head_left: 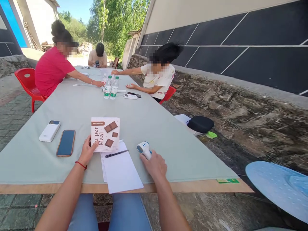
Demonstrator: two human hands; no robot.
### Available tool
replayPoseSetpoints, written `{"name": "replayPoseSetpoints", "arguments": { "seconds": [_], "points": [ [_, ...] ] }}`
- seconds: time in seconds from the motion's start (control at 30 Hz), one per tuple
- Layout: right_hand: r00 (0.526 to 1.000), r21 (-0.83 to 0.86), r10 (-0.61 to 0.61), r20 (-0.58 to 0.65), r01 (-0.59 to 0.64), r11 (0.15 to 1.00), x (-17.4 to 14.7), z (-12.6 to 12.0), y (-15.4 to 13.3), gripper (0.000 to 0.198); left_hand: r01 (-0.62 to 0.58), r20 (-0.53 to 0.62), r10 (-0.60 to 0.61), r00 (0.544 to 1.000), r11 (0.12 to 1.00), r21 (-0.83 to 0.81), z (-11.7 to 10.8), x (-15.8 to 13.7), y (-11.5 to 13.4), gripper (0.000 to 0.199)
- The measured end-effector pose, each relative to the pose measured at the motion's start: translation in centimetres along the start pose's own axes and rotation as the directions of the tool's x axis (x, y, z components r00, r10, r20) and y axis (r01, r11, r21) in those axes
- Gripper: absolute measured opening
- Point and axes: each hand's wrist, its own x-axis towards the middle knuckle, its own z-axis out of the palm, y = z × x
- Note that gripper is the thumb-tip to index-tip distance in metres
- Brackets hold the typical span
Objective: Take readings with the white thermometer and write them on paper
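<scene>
My left hand [88, 150] grips the lower left edge of a pink-white meal box [112, 138] printed with chocolate pieces, its front turned towards me. The fingers behind the box are mostly hidden. In my right hand [156, 164] is a white and blue infrared thermometer [143, 148], held by its handle low over the table and pointing away from me. Between my hands lies white paper [124, 176], with a black pen [117, 153] across its upper part, just below the box.
On the left of the table [79, 107] lie a smartphone [65, 143] and a white power bank [50, 131]. Water bottles [114, 88] stand farther off. Several people sit around the far part. A light blue hat [276, 189] is beyond the right edge.
</scene>
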Motion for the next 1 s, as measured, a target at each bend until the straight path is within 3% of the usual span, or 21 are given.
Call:
{"name": "replayPoseSetpoints", "arguments": {
  "seconds": [0.1,0.2,0.23,0.33,0.43,0.53,0.67,0.8,1.0],
  "points": [
    [0.986,0.014,-0.009,0.166,0.006,1.000,1.1,-1.0,0.6,0.041,0.004,0.061,-0.002,0.998,0.999,-0.033,0.1,0.1,0.5,0.064],
    [0.986,0.306,0.045,0.159,-0.093,0.947,0.6,-2.0,-0.7,0.039,-0.003,0.063,0.004,0.998,1.000,-0.013,0.1,0.1,0.7,0.065],
    [0.991,0.460,0.050,0.125,-0.102,0.882,-0.1,-2.4,-1.7,0.040,-0.005,0.061,0.005,0.998,1.000,-0.004,0.0,0.1,0.7,0.066],
    [0.998,0.829,0.020,0.057,-0.059,0.556,-3.1,-3.6,-5.5,0.047,-0.007,0.072,0.006,0.997,1.000,0.016,-0.1,0.2,0.6,0.066],
    [0.973,0.941,-0.153,0.175,-0.119,0.318,-6.5,-4.4,-9.6,0.036,-0.006,0.061,0.005,0.998,1.000,0.024,-0.3,0.3,0.5,0.068],
    [0.931,0.966,-0.288,0.224,-0.174,0.191,-8.6,-4.4,-12.4,0.030,0.001,0.060,-0.003,0.998,0.999,0.032,-0.4,0.4,0.4,0.070],
    [0.886,0.941,-0.317,0.337,-0.321,0.104,-9.4,-3.1,-13.9,0.032,-0.009,0.079,0.007,0.997,1.000,0.021,-0.4,0.5,0.2,0.069],
    [0.831,0.883,-0.307,0.463,-0.462,0.082,-9.3,-2.2,-14.4,0.034,-0.011,0.081,0.012,0.997,1.000,-0.004,-0.4,0.4,0.2,0.066],
    [0.826,0.863,-0.275,0.492,-0.504,0.029,-9.7,-1.9,-15.0,0.035,-0.013,0.089,0.014,0.996,1.000,-0.004,-0.5,0.5,0.2,0.067]
  ]
}}
